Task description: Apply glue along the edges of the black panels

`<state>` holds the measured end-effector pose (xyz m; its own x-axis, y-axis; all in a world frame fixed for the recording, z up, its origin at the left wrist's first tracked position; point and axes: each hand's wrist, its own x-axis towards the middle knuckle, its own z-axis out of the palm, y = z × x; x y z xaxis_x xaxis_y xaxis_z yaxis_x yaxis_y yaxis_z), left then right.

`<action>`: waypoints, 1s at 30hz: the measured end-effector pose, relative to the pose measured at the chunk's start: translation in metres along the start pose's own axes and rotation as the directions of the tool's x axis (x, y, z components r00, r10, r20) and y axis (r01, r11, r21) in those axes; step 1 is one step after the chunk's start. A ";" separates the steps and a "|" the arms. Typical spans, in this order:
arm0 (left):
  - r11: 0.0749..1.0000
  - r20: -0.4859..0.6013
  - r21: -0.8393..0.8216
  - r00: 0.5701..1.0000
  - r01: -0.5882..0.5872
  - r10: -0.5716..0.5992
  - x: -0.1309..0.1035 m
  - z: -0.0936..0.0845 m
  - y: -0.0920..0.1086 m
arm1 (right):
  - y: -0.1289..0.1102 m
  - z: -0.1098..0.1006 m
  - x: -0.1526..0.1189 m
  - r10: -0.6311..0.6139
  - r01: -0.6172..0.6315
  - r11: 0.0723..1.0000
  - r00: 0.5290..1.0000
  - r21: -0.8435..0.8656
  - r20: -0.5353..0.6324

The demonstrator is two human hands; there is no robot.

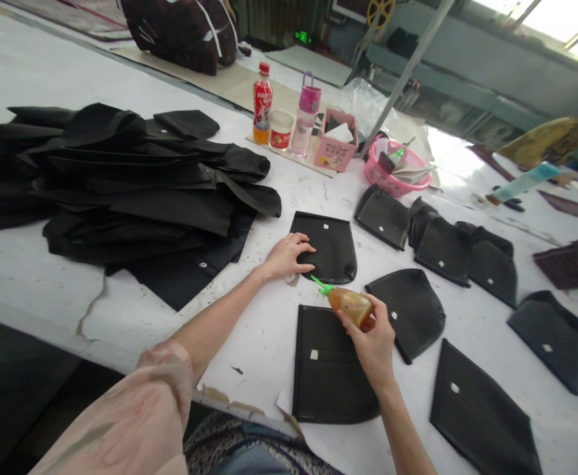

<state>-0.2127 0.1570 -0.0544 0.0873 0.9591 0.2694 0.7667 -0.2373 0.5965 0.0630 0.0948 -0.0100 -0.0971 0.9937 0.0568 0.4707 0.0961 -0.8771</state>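
My right hand [375,333] grips a squeeze bottle [349,305] of amber liquid, its green nozzle pointing up and left. The nozzle tip is close to the lower edge of a black leather-like piece [329,247] with a small white square near its top. On that piece's left edge lies my left hand [291,256], fingers spread and holding nothing. Nearer to me, partly behind my right hand and forearm, is another black piece [331,376] with a white square. A third black piece [410,310] lies just to the right of the bottle.
A large heap of black pieces [135,171] covers the table's left. Several more black pieces [442,254] lie on the right. Behind stand a red-capped drink bottle [262,99], jar [281,130], purple-lidded bottle [306,115], pink box [337,148] and pink basket [392,178]. A person [541,142] is far right.
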 end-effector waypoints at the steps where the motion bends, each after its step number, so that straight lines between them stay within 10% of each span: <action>1: 1.000 0.001 0.001 1.000 -0.001 0.001 0.000 0.000 0.000 | -0.001 0.001 0.001 -0.008 0.008 1.000 1.000 0.001 0.002; 30: 0.999 -0.018 -0.006 0.999 -0.034 0.034 0.001 0.003 -0.005 | -0.005 0.007 0.003 -0.036 0.035 0.998 0.999 -0.045 -0.010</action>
<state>-0.2143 0.1592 -0.0591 0.1020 0.9476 0.3027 0.7597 -0.2706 0.5912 0.0537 0.0973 -0.0086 -0.1047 0.9901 0.0930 0.5063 0.1335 -0.8520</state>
